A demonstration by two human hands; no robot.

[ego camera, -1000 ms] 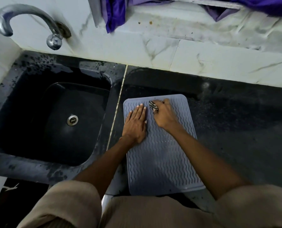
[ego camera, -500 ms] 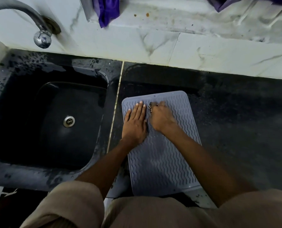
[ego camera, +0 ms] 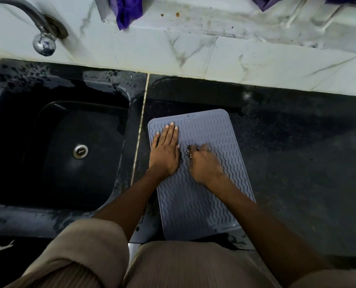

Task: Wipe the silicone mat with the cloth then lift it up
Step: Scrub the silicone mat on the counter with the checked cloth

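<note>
- The grey-blue rectangular silicone mat [ego camera: 206, 194], with rounded corners, a raised rim and rows of wavy ridges, lies flat on the black speckled stone surface [ego camera: 301, 163], just right of the thin pale seam that borders the sink.
- Its near short edge reaches the front lip of the surface; a small notch with a dot marks the middle of its far edge.
- The left hand [ego camera: 165, 150] rests palm down on the far left part of the mat, fingers [ego camera: 171, 132] straight and close together, pointing away from the person.
- The right hand [ego camera: 204, 163] sits just beside it near the middle of the mat, fingers curled round a small bunched cloth with dark and light stripes [ego camera: 188, 152]; only a bit of the cloth shows at the knuckles, touching the ridges.
- The black moulded sink [ego camera: 54, 146] with a round metal drain [ego camera: 80, 151] lies to the left, wet spots on its rim.
- A curved chrome tap [ego camera: 42, 36] comes out of the white marble-patterned wall tiles [ego camera: 256, 59].
- A purple fabric [ego camera: 128, 11] hangs over the stained ledge above.
</note>
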